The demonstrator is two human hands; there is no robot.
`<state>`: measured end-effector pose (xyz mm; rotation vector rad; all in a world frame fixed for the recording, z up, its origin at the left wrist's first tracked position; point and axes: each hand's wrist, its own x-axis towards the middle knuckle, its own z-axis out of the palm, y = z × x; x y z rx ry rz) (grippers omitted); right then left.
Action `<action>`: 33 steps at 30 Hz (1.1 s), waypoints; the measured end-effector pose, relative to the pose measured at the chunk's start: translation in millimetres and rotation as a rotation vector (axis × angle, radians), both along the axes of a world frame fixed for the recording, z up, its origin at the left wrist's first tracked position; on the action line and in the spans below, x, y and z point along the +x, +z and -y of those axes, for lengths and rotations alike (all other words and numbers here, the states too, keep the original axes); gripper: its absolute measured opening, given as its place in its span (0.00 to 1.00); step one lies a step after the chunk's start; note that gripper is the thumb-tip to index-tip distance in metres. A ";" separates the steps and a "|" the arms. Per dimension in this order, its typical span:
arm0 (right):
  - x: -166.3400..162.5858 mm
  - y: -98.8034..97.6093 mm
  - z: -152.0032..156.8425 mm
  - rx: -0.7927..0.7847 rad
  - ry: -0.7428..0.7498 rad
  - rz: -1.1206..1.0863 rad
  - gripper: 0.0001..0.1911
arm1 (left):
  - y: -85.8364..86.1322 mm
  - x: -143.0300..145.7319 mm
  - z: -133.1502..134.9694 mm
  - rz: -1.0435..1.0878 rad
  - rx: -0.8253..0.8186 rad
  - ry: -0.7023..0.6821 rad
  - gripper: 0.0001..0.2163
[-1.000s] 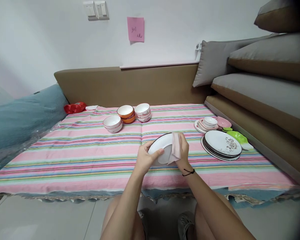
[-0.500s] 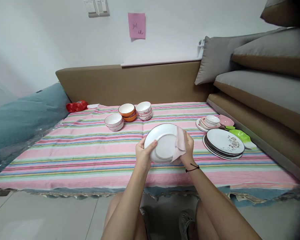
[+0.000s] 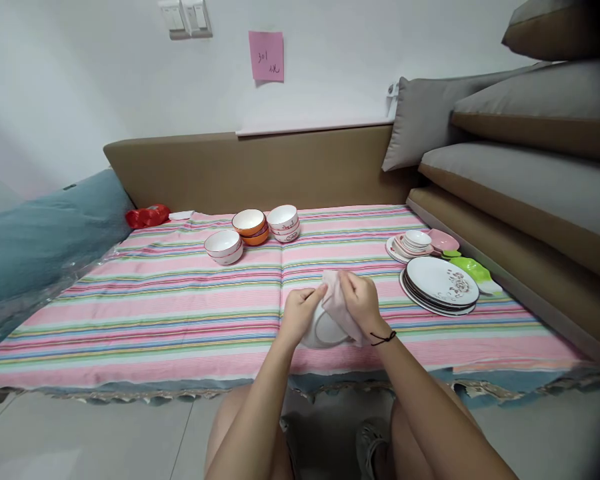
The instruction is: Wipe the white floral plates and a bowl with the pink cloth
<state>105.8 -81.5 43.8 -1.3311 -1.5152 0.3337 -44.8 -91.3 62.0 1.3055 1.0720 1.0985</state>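
Between my hands is a white plate (image 3: 326,333), its underside and foot ring facing me. My left hand (image 3: 301,313) grips its left rim, thumb on top. A pale pink cloth (image 3: 339,308) drapes over the plate's upper right side. My right hand (image 3: 362,300) is closed on the cloth at the plate's right edge, and the fingers behind are hidden. To the right lies a stack of large white plates (image 3: 433,279) with a brown flower print and dark rims.
On the striped cloth (image 3: 180,300) stand white bowls (image 3: 223,241), orange bowls (image 3: 249,220) and flowered bowls (image 3: 283,217). Small white dishes (image 3: 417,239), a pink dish (image 3: 443,240) and a green leaf-shaped dish (image 3: 471,268) sit at right. Cushions (image 3: 520,167) rise beyond; a red package (image 3: 149,216) lies far left.
The plate has tilted and dropped lower, so less of its underside shows. My right hand and the cloth have moved left and up over the rim, nearer my left hand.
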 end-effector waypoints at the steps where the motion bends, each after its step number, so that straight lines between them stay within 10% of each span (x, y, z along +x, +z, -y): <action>1: -2.2 0.3 2.0 0.023 0.031 0.097 0.21 | -2.7 1.4 0.1 -0.043 0.049 -0.026 0.25; 6: -7.9 8.0 2.4 0.067 0.002 0.162 0.21 | -4.4 2.6 -2.8 -0.048 0.096 0.000 0.26; 15: -3.9 11.5 -2.7 -0.116 -0.135 -0.609 0.26 | 6.2 -0.2 -10.8 0.608 -0.197 0.436 0.22; 19: -7.8 7.9 -0.8 -0.124 -0.041 -0.629 0.25 | 10.2 -2.6 -15.6 0.815 -0.236 0.445 0.18; 28: 2.4 5.8 4.0 0.129 -0.081 0.054 0.19 | 1.6 2.1 -1.5 -0.005 0.113 0.113 0.23; 33: -4.5 8.3 9.9 0.290 0.022 0.253 0.17 | 0.2 10.2 1.3 -0.102 0.234 0.024 0.22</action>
